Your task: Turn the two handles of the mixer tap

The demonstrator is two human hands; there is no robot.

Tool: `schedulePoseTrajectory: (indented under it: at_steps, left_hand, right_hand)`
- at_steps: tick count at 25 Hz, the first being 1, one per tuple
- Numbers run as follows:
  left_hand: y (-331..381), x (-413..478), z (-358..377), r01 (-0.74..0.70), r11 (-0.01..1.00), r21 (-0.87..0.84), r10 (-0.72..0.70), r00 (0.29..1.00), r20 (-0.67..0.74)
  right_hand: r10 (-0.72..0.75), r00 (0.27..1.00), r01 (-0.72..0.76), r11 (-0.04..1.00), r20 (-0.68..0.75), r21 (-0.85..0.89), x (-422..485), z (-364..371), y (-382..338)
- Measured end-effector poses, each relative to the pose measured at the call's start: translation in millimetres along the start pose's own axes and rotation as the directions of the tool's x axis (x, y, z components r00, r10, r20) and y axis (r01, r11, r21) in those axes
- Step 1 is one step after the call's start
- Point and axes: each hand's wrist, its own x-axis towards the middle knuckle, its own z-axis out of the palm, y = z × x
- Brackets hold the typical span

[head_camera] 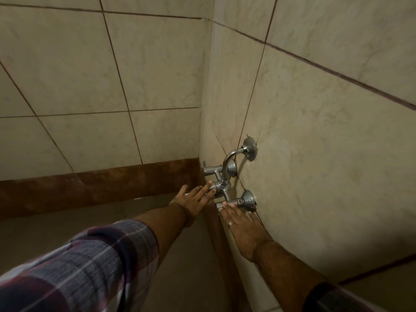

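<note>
A chrome wall mixer tap (222, 186) is fixed to the right-hand tiled wall near the room's corner, with a curved pipe (231, 157) rising from it to a round wall plate (251, 148). My left hand (194, 200) reaches in with straight fingers whose tips touch the middle body of the tap. My right hand (239, 222), a ring on one finger, lies flat with its fingertips against the near valve (242, 201), which carries a red mark. The far valve (211, 170) is untouched.
Beige tiled walls (101, 75) meet in a corner just behind the tap. A brown skirting band (90, 188) runs along the base of the back wall above a grey floor (67, 226). Both forearms stretch forward in checked sleeves.
</note>
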Motion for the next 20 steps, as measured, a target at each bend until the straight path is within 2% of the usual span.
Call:
schedulePoseTrajectory:
  at_steps: [5, 12, 18, 20]
  left_hand:
    - [1.4, 0.0, 2.5, 0.002, 1.0, 0.003, -0.002, 1.0, -0.013]
    - [4.4, 1.0, 6.7, 0.011, 1.0, 0.017, -0.01, 1.0, -0.016]
    - [10.6, -3.5, 0.1, 0.032, 0.998, 0.058, -0.031, 0.999, -0.021]
    - [10.4, -6.9, -13.6, 0.046, 0.997, 0.07, -0.047, 0.999, 0.025]
  right_hand:
    - [0.008, 0.999, -0.009, 0.999, -0.033, -0.037, -3.5, 9.7, -1.7]
    - [0.034, 0.994, -0.034, 0.999, -0.104, 0.005, -3.1, 27.3, -5.0]
    - [0.059, 0.995, -0.06, 0.998, -0.077, -0.011, -4.1, 27.8, -7.3]
    - [0.072, 0.997, -0.073, 0.996, -0.01, -0.047, -3.8, 14.4, -8.4]
